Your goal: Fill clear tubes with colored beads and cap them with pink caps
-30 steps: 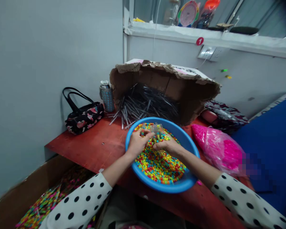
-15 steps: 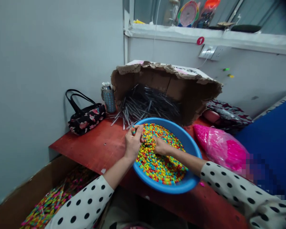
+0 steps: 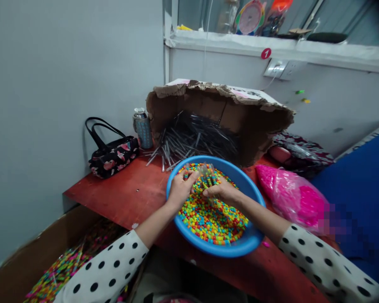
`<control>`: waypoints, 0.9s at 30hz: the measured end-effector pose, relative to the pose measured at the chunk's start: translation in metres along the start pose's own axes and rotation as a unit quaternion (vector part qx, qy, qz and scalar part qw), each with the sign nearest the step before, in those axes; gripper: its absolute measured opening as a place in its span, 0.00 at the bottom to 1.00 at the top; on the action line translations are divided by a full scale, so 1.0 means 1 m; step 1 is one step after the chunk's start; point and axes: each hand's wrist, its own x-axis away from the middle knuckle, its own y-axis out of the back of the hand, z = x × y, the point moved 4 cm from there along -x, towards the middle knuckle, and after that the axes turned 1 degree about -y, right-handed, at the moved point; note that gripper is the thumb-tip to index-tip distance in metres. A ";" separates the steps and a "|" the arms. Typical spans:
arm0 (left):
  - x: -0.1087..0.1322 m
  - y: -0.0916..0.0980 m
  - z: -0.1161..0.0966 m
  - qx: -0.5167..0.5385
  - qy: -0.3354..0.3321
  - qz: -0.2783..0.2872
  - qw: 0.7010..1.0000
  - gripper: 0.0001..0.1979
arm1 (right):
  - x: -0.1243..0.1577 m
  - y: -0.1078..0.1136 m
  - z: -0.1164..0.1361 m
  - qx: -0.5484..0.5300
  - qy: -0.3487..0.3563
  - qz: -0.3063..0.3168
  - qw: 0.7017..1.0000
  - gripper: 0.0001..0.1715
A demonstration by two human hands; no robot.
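Observation:
Over the blue basin (image 3: 261, 210), which is full of small bright candy-like beads (image 3: 205, 223), both my hands work close together. My left hand (image 3: 179, 189) is closed around a clear tube (image 3: 186, 171) with coloured beads inside, its thumb toward the right. In my right hand (image 3: 224, 191) are several clear plastic tubes (image 3: 208, 170), some with stacked beads in them; the fingers wrap around them from the right. How many tubes the left hand holds is hidden by its fingers. More clear tubes (image 3: 177, 147) spill from a torn cardboard box (image 3: 259, 118) behind the basin.
On the red table (image 3: 113, 193) stand a floral handbag (image 3: 113, 158) and a patterned flask (image 3: 143, 130), left. A bag of pink pieces (image 3: 290, 193) lies right of the basin. Below the table's left edge, a carton (image 3: 34, 248) contains filled colourful tubes (image 3: 63, 269).
My right hand has come up out of the beads and turned, now showing clear tubes above the basin. My left hand has shifted slightly and remains closed.

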 end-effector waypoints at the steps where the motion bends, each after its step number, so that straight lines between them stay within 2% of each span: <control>1: 0.000 -0.001 0.000 -0.017 -0.002 0.014 1.000 0.15 | 0.000 -0.002 0.002 -0.024 0.011 0.007 1.000 0.25; 3: -0.002 -0.004 0.000 -0.057 -0.024 0.032 0.998 0.15 | 0.001 -0.007 0.007 -0.050 0.036 0.010 0.998 0.27; 6: -0.003 -0.004 0.000 -0.105 -0.070 0.035 0.991 0.14 | 0.002 -0.014 0.009 -0.032 0.051 -0.001 0.998 0.27; 9: -0.004 -0.004 0.001 -0.106 -0.064 0.041 0.991 0.14 | 0.004 -0.013 0.011 -0.007 0.062 -0.012 0.998 0.28; 11: -0.004 -0.004 0.002 -0.086 -0.048 0.039 0.994 0.14 | 0.006 -0.004 0.015 0.051 0.072 -0.028 0.996 0.30; 13: -0.003 -0.001 0.001 -0.048 -0.038 0.009 0.998 0.15 | 0.009 0.012 0.018 0.198 0.063 -0.059 0.976 0.32; 14: -0.002 0.001 0.000 -0.026 -0.036 -0.012 0.999 0.15 | 0.011 0.021 0.018 0.303 0.051 -0.076 0.949 0.31; 16: -0.001 0.004 -0.003 0.012 -0.041 -0.046 0.998 0.15 | 0.014 0.034 0.015 0.514 0.022 -0.084 0.854 0.27; 18: 0.000 0.006 -0.005 0.033 -0.048 -0.057 0.997 0.15 | 0.013 0.033 0.004 0.647 0.007 -0.043 0.761 0.22; 19: 0.000 0.007 -0.006 0.037 -0.051 -0.062 0.996 0.15 | 0.011 0.027 -0.003 0.674 0.009 -0.014 0.738 0.21; 20: 0.001 0.008 -0.007 0.038 -0.054 -0.069 0.995 0.15 | 0.007 0.019 -0.009 0.679 0.014 0.014 0.734 0.20; 21: 0.001 0.009 -0.007 0.038 -0.057 -0.078 0.995 0.15 | 0.003 0.010 -0.015 0.665 0.018 0.036 0.746 0.20; 22: 0.002 0.011 -0.008 0.038 -0.059 -0.089 0.994 0.15 | -0.001 0.002 -0.019 0.633 0.019 0.047 0.772 0.21; 25: 0.004 0.015 -0.008 0.048 -0.072 -0.119 0.989 0.14 | -0.010 -0.010 -0.019 0.448 0.006 0.045 0.893 0.28; 27: 0.004 0.016 -0.009 0.062 -0.076 -0.124 0.987 0.14 | -0.009 -0.008 -0.010 0.292 0.008 0.032 0.956 0.33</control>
